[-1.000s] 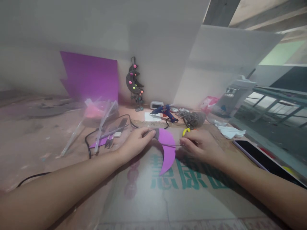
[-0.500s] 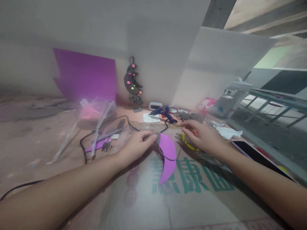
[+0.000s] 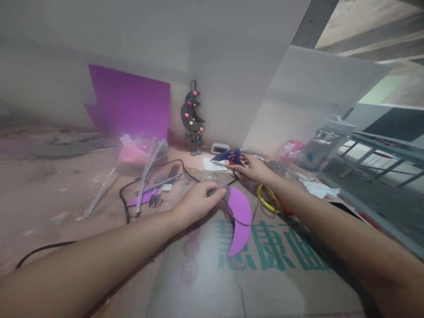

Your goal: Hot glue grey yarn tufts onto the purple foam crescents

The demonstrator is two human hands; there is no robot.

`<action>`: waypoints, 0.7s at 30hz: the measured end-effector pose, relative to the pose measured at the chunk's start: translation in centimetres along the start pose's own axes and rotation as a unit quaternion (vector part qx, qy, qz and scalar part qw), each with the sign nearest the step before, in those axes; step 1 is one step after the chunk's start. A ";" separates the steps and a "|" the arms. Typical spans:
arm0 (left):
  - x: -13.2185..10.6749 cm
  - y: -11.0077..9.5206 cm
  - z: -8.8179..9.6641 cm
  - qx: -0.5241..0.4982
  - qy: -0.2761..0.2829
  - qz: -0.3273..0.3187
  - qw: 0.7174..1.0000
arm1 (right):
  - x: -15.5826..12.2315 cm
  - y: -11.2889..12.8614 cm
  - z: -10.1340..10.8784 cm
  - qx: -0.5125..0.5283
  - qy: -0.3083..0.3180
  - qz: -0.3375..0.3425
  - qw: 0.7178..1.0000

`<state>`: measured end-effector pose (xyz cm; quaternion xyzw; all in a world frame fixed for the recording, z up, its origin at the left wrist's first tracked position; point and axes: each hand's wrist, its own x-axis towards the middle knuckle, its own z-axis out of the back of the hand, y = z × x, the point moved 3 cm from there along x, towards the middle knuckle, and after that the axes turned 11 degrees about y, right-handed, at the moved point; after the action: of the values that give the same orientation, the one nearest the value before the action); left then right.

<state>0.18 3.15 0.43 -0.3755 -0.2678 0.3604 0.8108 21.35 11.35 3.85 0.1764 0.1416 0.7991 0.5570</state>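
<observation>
A purple foam crescent [image 3: 241, 215] lies on a cardboard sheet [image 3: 251, 282] with green printed characters. My left hand [image 3: 198, 202] pinches the crescent's upper tip, where grey cord is wound. A loose strand of grey cord [image 3: 243, 222] curves across the crescent. My right hand [image 3: 253, 169] is stretched far forward and touches the blue glue gun [image 3: 228, 156] near the wall; whether its fingers are closed round the gun I cannot make out.
A purple sheet [image 3: 132, 104] leans on the wall beside a hanging decorated dark crescent [image 3: 192, 117]. Glue sticks [image 3: 145, 174], small snips [image 3: 155, 198], a black cable [image 3: 127, 194], yellow-handled scissors [image 3: 266, 198], a cord bundle [image 3: 276, 167] and white tissue [image 3: 320, 189] lie around.
My right hand let go of the cord by the crescent and reached forward over the yellow scissors to the glue gun. My left hand stayed on the crescent's tip.
</observation>
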 end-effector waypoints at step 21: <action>0.1 0.1 0.0 0.000 0.011 0.008 1.000 | 0.2 -0.6 0.9 0.086 -0.079 -0.040 0.992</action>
<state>0.21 3.24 0.33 -0.3815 -0.2559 0.3624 0.8110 22.18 11.75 4.43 0.2800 0.1721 0.7446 0.5810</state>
